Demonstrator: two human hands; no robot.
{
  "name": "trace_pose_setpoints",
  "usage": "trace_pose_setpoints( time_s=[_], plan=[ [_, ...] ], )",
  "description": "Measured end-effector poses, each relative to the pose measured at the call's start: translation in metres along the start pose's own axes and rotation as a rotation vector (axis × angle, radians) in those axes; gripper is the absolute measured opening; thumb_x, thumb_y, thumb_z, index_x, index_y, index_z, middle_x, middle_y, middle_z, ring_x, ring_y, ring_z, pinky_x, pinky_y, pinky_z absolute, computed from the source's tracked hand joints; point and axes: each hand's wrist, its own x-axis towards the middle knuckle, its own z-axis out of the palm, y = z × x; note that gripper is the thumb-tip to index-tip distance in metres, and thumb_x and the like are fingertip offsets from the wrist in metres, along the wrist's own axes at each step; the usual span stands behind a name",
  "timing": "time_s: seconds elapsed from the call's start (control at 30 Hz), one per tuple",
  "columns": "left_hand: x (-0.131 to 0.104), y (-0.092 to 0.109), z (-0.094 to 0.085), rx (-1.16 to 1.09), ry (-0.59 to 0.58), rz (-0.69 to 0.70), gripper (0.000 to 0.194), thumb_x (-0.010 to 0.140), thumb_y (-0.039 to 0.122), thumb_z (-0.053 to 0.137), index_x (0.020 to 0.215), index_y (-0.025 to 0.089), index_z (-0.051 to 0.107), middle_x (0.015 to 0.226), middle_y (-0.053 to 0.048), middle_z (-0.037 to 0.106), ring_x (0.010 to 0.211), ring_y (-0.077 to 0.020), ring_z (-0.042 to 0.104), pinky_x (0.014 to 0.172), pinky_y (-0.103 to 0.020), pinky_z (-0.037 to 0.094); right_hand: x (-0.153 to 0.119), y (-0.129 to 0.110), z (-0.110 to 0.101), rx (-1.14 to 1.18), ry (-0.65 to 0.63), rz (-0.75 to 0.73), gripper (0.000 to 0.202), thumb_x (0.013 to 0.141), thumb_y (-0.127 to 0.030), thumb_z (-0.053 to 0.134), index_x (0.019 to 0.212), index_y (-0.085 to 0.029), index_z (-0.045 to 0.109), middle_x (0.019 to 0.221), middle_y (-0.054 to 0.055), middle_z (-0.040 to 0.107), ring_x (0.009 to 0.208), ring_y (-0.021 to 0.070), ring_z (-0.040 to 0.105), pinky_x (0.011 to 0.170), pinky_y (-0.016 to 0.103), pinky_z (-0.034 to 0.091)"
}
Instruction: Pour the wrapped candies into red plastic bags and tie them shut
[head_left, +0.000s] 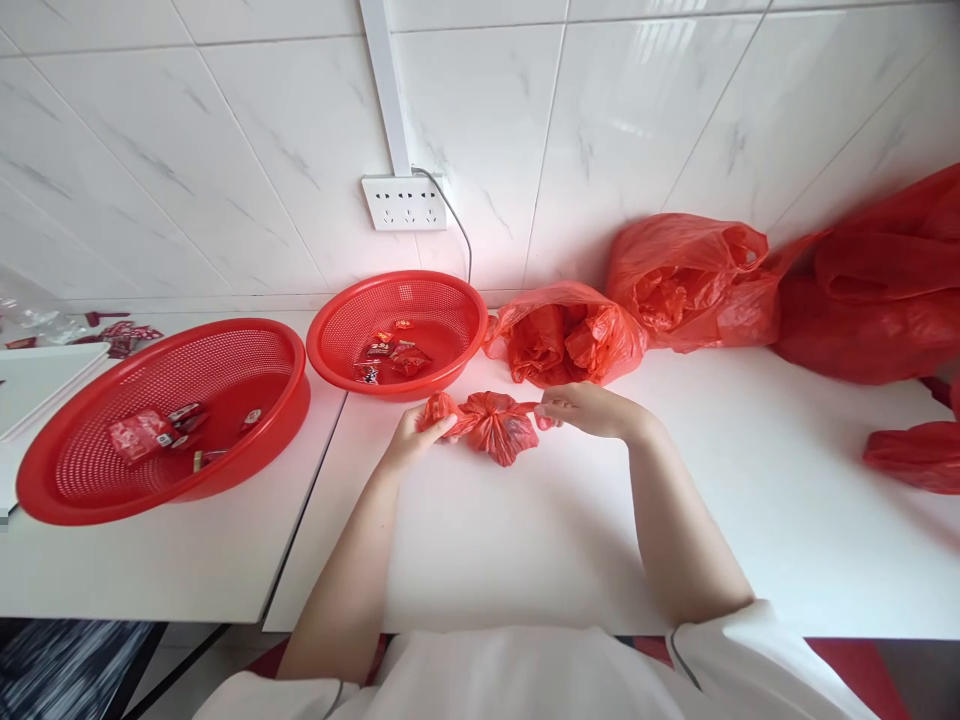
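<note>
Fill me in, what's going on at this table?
A person is handling a small red plastic bag over the white table. The left hand grips bunched plastic at one end, and the right hand pinches the other. The bag is gathered in the middle; I can't tell whether it's knotted. To the left, a large red basket and a smaller red basket hold small packets. More red bags sit along the wall to the right.

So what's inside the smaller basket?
In the smaller basket, a few small red and dark packets lie on the bottom. Whatever is beneath or inside them is covered.
</note>
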Motion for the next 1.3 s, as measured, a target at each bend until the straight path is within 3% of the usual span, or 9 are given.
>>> trace_pose_setpoints(
  time_s=[0.2,0.33,0.43,0.53,0.77,0.97,1.1,1.2,1.3],
  plan=[
    [0.006,-0.007,-0.001,-0.010,0.061,-0.027,0.043,0.075,0.051,0.067,0.094,0.013,0.065,0.073,-0.007,0.068,0.067,-0.0184,0.065,0.064,-0.031,0.054,0.011,-0.010,0.019,-0.113,0.309,-0.196,0.027,0.089,-0.045,0.054,0.105,-0.025,0.062,0.106,0.007,0.066,0.095,0.0242,0.060,0.079,0.036,0.045],
    [0.013,-0.017,-0.006,-0.066,0.099,0.000,0.056,0.077,0.064,0.056,0.090,0.011,0.066,0.072,-0.010,0.069,0.063,-0.0193,0.065,0.061,-0.031,0.054,0.035,-0.019,0.054,-0.308,0.396,-0.349,0.048,0.085,-0.041,0.061,0.128,-0.024,0.051,0.141,0.012,0.045,0.129,0.0322,0.039,0.104,0.052,0.029],
    [0.018,-0.024,-0.011,-0.126,0.114,0.003,0.066,0.077,0.073,0.045,0.088,0.011,0.067,0.071,-0.011,0.069,0.061,-0.0204,0.065,0.060,-0.032,0.053,0.047,-0.021,0.070,-0.369,0.336,-0.385,0.049,0.086,-0.036,0.060,0.131,-0.023,0.047,0.129,0.014,0.053,0.120,0.0294,0.046,0.101,0.049,0.031],
    [0.022,-0.028,-0.015,-0.116,0.098,-0.022,0.071,0.077,0.076,0.040,0.084,0.011,0.066,0.069,-0.012,0.069,0.062,-0.0204,0.064,0.061,-0.033,0.052,0.042,-0.019,0.068,-0.350,0.233,-0.355,0.026,0.087,-0.031,0.057,0.111,-0.020,0.057,0.099,0.010,0.061,0.091,0.0217,0.056,0.081,0.034,0.042],
    [0.021,-0.024,-0.006,0.162,0.082,0.013,0.050,0.073,0.060,0.064,0.097,0.015,0.067,0.071,-0.005,0.065,0.066,-0.0155,0.060,0.063,-0.025,0.050,-0.037,0.027,0.020,-0.217,0.103,-0.147,0.009,0.082,-0.028,0.056,0.087,-0.022,0.051,0.082,0.001,0.059,0.068,0.0147,0.052,0.060,0.025,0.039],
    [0.021,-0.025,-0.003,0.393,-0.013,0.067,0.038,0.084,0.053,0.053,0.090,0.018,0.065,0.061,0.001,0.053,0.061,-0.0133,0.052,0.061,-0.024,0.045,-0.129,0.120,-0.064,-0.421,0.314,0.438,0.017,0.080,-0.032,0.056,0.093,-0.023,0.061,0.085,0.003,0.067,0.071,0.0173,0.060,0.062,0.026,0.043],
    [0.020,-0.027,0.001,0.549,-0.071,0.072,0.034,0.087,0.050,0.048,0.087,0.020,0.064,0.057,0.003,0.050,0.058,-0.0127,0.050,0.062,-0.024,0.041,-0.151,0.142,-0.103,-0.629,0.643,0.784,0.026,0.081,-0.022,0.050,0.101,-0.013,0.062,0.103,0.021,0.065,0.089,0.0327,0.062,0.073,0.043,0.045],
    [0.017,-0.028,0.005,0.565,-0.107,0.067,0.033,0.087,0.051,0.048,0.088,0.021,0.063,0.060,0.003,0.053,0.061,-0.0133,0.052,0.063,-0.023,0.041,-0.131,0.115,-0.094,-0.568,0.762,0.530,0.024,0.084,-0.027,0.048,0.102,-0.017,0.062,0.107,0.016,0.066,0.094,0.0302,0.062,0.081,0.042,0.046],
    [0.015,-0.029,0.007,0.598,-0.116,0.065,0.035,0.088,0.052,0.046,0.088,0.022,0.063,0.057,0.004,0.049,0.057,-0.0129,0.048,0.058,-0.023,0.038,-0.087,0.068,-0.057,-0.290,0.606,0.058,0.022,0.089,-0.034,0.046,0.099,-0.022,0.061,0.101,0.006,0.069,0.089,0.0206,0.065,0.081,0.032,0.049]
  ],
)
